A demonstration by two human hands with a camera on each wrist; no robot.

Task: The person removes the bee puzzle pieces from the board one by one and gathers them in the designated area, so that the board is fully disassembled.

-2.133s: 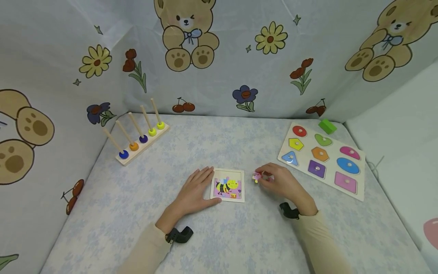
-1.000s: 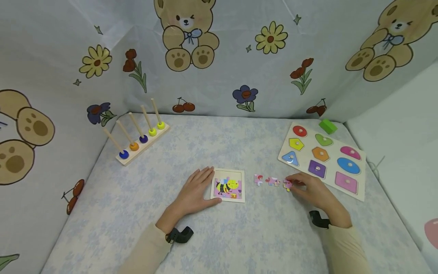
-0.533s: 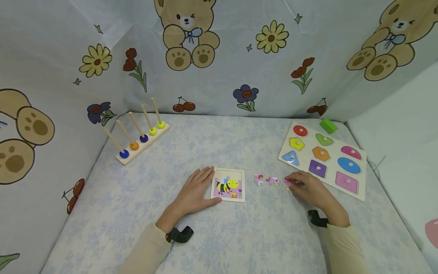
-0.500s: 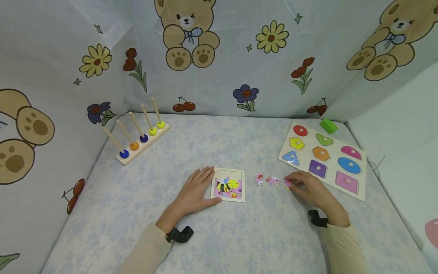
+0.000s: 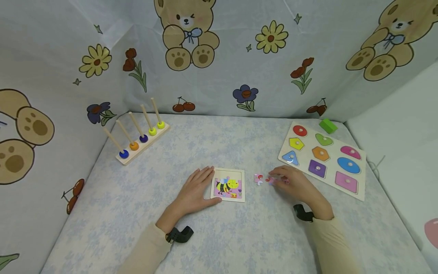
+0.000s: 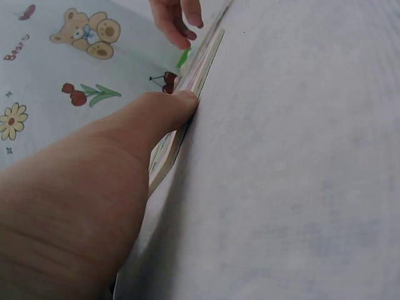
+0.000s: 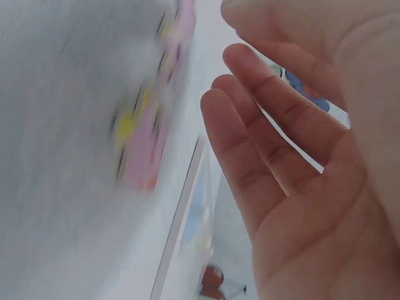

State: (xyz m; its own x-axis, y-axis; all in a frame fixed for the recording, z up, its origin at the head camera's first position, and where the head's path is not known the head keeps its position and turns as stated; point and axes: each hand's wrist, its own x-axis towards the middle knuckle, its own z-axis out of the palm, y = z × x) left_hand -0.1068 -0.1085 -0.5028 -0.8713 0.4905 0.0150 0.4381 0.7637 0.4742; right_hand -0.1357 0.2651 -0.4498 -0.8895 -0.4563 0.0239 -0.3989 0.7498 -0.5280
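A small square jigsaw puzzle (image 5: 227, 171) with a bee picture in a pale wooden frame lies mid-table. My left hand (image 5: 194, 192) rests along its left side with fingers extended; in the left wrist view the thumb (image 6: 178, 106) touches the frame's edge. To the right, loose pink jigsaw pieces lie in a row: a left piece (image 5: 258, 179), a middle piece (image 5: 269, 180) and a right piece (image 7: 145, 153), partly hidden from the head view. Over the last two hovers my right hand (image 5: 294, 184), its fingers loosely bent and holding nothing in the right wrist view.
A shape board (image 5: 335, 161) with knobbed pieces lies at the right, and a green block (image 5: 327, 126) sits behind it. At the back left stands a wooden rack (image 5: 145, 146) of pegs with coloured rings. A bear-print cloth (image 5: 212, 91) hangs behind the table.
My right hand went rightward, uncovering the row of pieces, and touched the rightmost one. It has since let go and moved back left over the row. The left hand stays put.
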